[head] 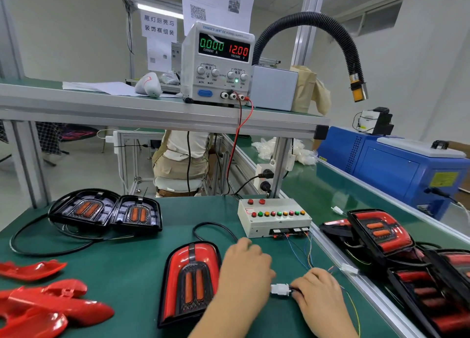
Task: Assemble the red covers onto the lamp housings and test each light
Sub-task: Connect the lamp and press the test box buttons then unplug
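A lamp housing with its red cover fitted (192, 281) lies on the green bench in front of me, unlit. My left hand (245, 269) and my right hand (318, 294) meet at a white connector (279, 288), each pinching one end of it. Thin coloured wires run from it to the white test box (274, 219) with its row of coloured buttons. Two bare black housings (106, 211) sit at the back left. Loose red covers (48, 304) are piled at the near left. The power supply (217, 63) on the shelf reads 0.000 A and 12.00 V.
Several finished red lamps (381, 233) are stacked on the conveyor belt (318, 185) to the right. A blue machine (396, 164) stands beyond it. A black hose with a yellow nozzle (358, 88) hangs over the shelf. A second white plug (349, 269) lies at the bench's right edge.
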